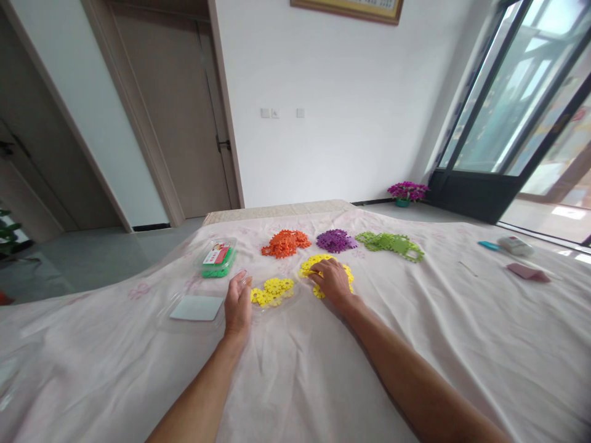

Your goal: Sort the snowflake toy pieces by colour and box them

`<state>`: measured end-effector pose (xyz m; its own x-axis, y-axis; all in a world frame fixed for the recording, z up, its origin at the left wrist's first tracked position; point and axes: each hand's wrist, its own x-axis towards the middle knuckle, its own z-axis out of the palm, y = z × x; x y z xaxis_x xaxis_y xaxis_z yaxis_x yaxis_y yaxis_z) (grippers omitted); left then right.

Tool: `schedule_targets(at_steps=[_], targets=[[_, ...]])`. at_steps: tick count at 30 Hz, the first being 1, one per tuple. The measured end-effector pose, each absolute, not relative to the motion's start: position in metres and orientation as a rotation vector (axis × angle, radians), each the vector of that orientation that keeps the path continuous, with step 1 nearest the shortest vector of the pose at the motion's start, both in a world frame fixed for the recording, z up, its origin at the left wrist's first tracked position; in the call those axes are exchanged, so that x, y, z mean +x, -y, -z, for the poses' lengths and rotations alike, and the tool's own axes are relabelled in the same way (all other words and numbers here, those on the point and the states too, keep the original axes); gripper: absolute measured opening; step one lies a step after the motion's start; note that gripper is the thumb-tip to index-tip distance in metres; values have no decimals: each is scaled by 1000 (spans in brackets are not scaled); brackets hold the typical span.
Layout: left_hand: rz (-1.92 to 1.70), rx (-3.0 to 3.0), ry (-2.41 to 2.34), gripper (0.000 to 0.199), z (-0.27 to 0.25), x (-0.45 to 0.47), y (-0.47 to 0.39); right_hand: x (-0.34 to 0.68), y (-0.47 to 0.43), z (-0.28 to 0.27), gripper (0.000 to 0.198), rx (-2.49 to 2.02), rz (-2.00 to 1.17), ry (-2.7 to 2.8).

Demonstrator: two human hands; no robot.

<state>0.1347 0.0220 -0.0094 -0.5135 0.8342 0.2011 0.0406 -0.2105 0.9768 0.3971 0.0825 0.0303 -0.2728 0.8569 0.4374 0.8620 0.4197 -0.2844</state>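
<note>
My left hand [238,304] is closed on the near-left edge of a clear plastic box [295,298]. Inside that box lie several yellow flower-shaped plastic pieces [274,285]. To its right, my right hand [333,279] reaches down onto a loose pile of the same yellow pieces [318,261], its fingers bent together over some of them; the fingertips are partly hidden. Left of my left hand, a clear lid [168,312] with a pale label [196,308] rests on the cloth.
Behind the yellow pile lie heaps of orange [285,243], purple [335,240] and light green pieces [392,244]. A labelled clear box [218,259] with green pieces stands at the left. Far right are a pink cloth [529,272] and a white object [516,245] on the wrinkled tablecloth [314,381].
</note>
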Motion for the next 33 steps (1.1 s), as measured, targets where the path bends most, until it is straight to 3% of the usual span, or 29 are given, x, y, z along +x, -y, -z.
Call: schedule_targets(at_steps=[8,10,13,20,30,33], targets=[[-1706,1102,-1498,41,2,137,-17,376,-80,-33,20,-1142,-227,1950],[-1705,1098,-1505,41,0,138,-16,374,-79,-33,28,-1084,-249,1982],[-1722,1087,-1508,41,-2,140,-15,380,-81,-31,42,-1189,-153,1990],[-1801,1082,-1491,40,2,140,-16,387,-82,-25,55,-1600,149,2266],[-1818,1065,-1543,41,2,138,-16,383,-79,-31,38,-1487,63,2417],[-1813,1072,-1557,40,2,138,-16,384,-79,-32,46,-1480,86,2372]])
